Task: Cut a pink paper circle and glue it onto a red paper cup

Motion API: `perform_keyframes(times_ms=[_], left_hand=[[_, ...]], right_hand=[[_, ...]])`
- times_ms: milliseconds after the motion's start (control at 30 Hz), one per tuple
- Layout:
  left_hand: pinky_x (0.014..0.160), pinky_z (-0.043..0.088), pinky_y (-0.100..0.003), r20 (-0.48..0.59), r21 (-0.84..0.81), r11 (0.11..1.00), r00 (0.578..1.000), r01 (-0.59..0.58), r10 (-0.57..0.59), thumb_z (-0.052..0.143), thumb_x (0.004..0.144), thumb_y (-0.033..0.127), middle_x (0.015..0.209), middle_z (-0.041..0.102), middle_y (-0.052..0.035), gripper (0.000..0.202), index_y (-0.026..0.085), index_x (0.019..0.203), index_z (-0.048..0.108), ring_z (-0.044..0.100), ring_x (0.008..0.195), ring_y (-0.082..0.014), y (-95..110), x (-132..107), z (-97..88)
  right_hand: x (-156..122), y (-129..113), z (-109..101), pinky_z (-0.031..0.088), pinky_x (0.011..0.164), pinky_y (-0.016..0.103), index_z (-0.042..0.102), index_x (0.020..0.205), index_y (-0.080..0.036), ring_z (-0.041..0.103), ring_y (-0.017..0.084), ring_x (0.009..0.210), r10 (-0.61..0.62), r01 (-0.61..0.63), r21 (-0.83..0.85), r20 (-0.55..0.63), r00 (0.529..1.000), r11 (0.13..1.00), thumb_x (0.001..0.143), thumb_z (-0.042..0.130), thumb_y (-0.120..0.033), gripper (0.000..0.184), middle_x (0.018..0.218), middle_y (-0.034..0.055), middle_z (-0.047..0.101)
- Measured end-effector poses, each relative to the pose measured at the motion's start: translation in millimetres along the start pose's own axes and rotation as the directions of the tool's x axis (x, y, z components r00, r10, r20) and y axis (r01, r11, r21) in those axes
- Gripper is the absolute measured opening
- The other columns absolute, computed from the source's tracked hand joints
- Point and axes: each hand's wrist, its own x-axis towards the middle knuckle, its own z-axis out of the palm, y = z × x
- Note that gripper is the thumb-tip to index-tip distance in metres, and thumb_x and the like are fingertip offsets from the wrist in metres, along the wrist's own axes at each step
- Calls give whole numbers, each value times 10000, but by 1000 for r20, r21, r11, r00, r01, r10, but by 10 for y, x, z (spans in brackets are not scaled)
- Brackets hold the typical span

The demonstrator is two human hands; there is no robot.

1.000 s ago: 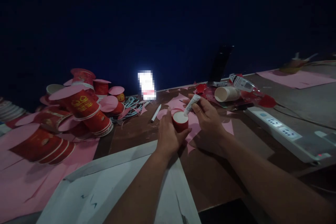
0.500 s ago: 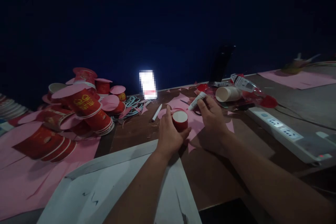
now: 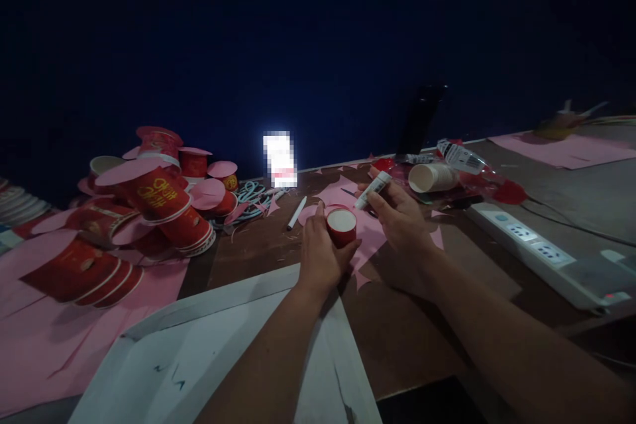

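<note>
My left hand (image 3: 322,252) is closed round a red paper cup (image 3: 342,236), whose pale round end faces up. Just to its right, my right hand (image 3: 400,215) grips a white glue stick (image 3: 372,190) between thumb and fingers, tilted toward the cup. Pink paper scraps (image 3: 370,238) lie under and behind both hands. A white marker (image 3: 297,214) with a dark tip rests on the brown table (image 3: 258,245) left of the cup.
Red cups with pink paper discs (image 3: 159,192) are piled at the left. Nearby lie a coiled pale cable (image 3: 251,199) and a glowing phone (image 3: 281,159). A stack of paper cups (image 3: 432,178) and a power strip (image 3: 527,245) are on the right. White board (image 3: 199,338) in front.
The glue stick has tipped slightly and shifted a little in my right hand. My left hand still holds the cup in nearly the same place.
</note>
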Motion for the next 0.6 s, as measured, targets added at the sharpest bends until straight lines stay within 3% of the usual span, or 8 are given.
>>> perform_keyframes(times_ms=[233, 400, 600], left_hand=[[980, 330, -408, 25, -5, 1000, 1000, -7, 7, 709, 656, 391, 1199, 465, -122, 827, 197, 1355, 313, 419, 1166, -263, 18, -11, -32], [986, 331, -409, 22, -5, 1000, 1000, -1, 1, 712, 649, 369, 1199, 474, -124, 808, 191, 1341, 335, 430, 1166, -262, 20, -9, -30], [1021, 298, -425, 59, 10, 999, 998, 31, -32, 671, 687, 327, 1287, 448, -152, 844, 172, 1397, 242, 400, 1222, -273, 64, -6, -81]], right_hand=[[-48, -106, 19, 469, 890, 368, 427, 1348, -233, 593, 192, 961, -48, 85, -250, 153, 987, 965, 841, 568, -320, 534, 1080, 64, 636], [-43, -99, 3, 460, 897, 377, 406, 1363, -236, 591, 198, 968, -60, 108, -305, 160, 985, 946, 852, 542, -312, 534, 1078, 65, 637], [-18, -63, -17, 458, 894, 405, 449, 1326, -208, 597, 190, 892, -60, 102, -345, 132, 989, 933, 838, 543, -282, 502, 1035, 68, 643]])
